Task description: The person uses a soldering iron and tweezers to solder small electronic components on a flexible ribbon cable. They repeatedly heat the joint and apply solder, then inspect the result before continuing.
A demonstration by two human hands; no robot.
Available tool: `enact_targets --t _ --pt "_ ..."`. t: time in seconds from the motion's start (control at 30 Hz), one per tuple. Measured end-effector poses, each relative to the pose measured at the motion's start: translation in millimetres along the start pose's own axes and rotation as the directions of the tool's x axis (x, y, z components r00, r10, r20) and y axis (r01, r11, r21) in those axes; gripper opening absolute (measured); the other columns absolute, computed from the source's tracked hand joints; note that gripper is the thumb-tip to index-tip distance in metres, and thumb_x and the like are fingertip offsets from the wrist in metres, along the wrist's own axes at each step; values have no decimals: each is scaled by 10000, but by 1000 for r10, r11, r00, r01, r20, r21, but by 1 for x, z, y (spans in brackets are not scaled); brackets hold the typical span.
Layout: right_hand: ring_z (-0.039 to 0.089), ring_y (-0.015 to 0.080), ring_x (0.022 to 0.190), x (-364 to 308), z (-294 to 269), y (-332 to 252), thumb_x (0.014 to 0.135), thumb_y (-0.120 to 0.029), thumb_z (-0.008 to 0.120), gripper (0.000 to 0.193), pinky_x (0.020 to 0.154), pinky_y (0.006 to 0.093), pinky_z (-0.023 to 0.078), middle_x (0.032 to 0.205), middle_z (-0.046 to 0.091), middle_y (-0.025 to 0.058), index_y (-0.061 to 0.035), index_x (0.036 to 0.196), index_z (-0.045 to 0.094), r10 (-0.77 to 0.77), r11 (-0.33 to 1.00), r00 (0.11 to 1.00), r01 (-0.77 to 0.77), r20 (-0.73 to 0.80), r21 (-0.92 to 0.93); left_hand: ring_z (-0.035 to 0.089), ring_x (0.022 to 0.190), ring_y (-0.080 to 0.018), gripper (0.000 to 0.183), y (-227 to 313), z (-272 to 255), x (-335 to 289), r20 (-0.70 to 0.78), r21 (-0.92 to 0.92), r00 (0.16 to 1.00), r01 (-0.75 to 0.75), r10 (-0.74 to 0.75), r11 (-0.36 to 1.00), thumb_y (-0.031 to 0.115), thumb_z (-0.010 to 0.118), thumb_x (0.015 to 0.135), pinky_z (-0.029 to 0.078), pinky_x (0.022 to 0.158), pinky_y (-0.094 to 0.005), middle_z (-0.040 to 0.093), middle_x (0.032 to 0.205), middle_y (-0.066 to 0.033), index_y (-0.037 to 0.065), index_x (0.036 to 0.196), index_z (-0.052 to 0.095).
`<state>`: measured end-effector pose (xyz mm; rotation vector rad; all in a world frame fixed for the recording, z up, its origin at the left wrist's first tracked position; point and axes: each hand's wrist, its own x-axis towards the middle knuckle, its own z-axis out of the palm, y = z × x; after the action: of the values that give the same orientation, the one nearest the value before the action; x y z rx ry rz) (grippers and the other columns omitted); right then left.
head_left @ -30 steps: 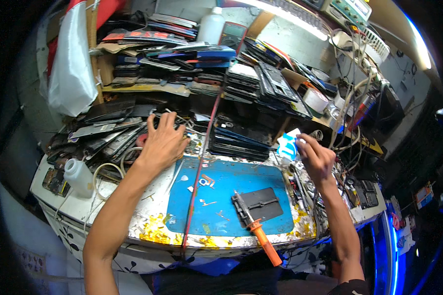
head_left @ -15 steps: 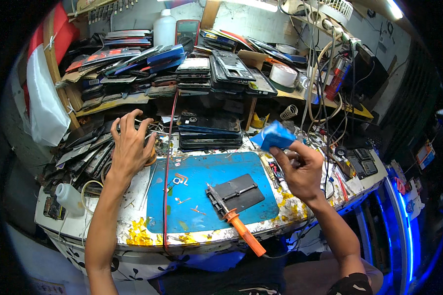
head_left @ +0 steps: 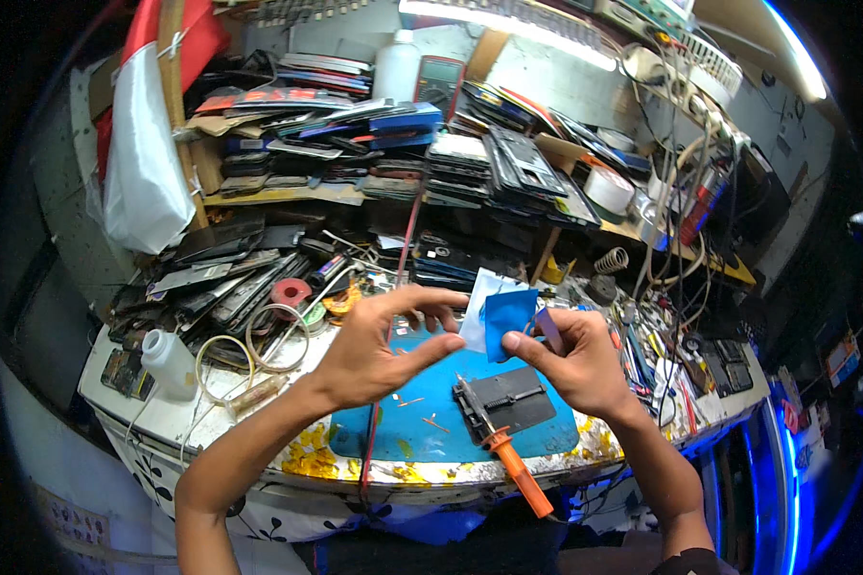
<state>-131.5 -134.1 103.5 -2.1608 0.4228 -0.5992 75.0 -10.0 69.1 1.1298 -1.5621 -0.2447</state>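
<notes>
My right hand [head_left: 571,359] pinches a small blue sheet [head_left: 508,321] with a white sheet [head_left: 478,305] behind it, held above the blue work mat [head_left: 422,422]. My left hand [head_left: 379,350] is raised just left of the sheets with its fingers spread, the fingertips close to the white sheet's edge; I cannot tell whether they touch it. Under my hands on the mat lies a dark flat holder plate [head_left: 508,398] with an orange-handled tool [head_left: 513,460] across it.
Stacks of phone parts and screens [head_left: 355,144] fill the shelf behind. A white bottle [head_left: 168,362], solder spools [head_left: 292,292], a red cable [head_left: 398,287] and loose wires lie on the left of the bench. Tape rolls [head_left: 609,187] and cables crowd the right.
My left hand has left the pile of parts at the back left and come in beside the sheets. My right hand has carried the blue sheet toward the middle, above the mat.
</notes>
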Motion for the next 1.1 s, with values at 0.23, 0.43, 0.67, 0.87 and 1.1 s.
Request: enact_targets --t 0.23,0.43,0.67,0.87,1.1 --pt "643 182 634 24 16 2 748 -16 739 155 561 263 500 861 705 111 -48 894 698 -715 682 659 583 -234 -442 623 761 -70 191 0 -4 -1 -65 -183 957 268 -283 946 127 668 886 492 687 -226 705 840 -65 -45 964 698" --pt "602 86 609 14 -3 15 674 -57 736 268 444 202 419 949 670 58 -94 939 718 -913 199 392 670 113 -715 640 784 -78 293 -3 0 -1 -75 -403 946 262 -316 877 131 692 871 505 672 -223 702 850 -83 -49 1091 622" --pt "548 82 567 13 0 19 632 -1 777 335 442 209 404 925 607 13 -141 931 721 -903 152 393 671 175 -726 603 753 -59 563 5 0 -3 -58 -391 969 199 -239 899 29 673 860 467 727 -225 647 758 -22 41 1352 401" --pt "588 86 544 15 -2 17 693 -45 721 187 418 196 391 935 673 71 -58 877 690 -902 130 380 693 206 -709 626 827 -80 493 7 0 -5 -70 -373 977 161 -200 914 19 650 876 500 773 -251 664 824 -51 38 1331 460" --pt "627 98 573 21 -1 15 734 -100 668 132 454 194 452 922 704 85 -64 858 695 -894 156 398 709 208 -688 636 891 -113 183 2 3 -6 -49 -355 976 179 -210 918 30 646 880 512 811 -239 685 968 -101 -64 1036 663"
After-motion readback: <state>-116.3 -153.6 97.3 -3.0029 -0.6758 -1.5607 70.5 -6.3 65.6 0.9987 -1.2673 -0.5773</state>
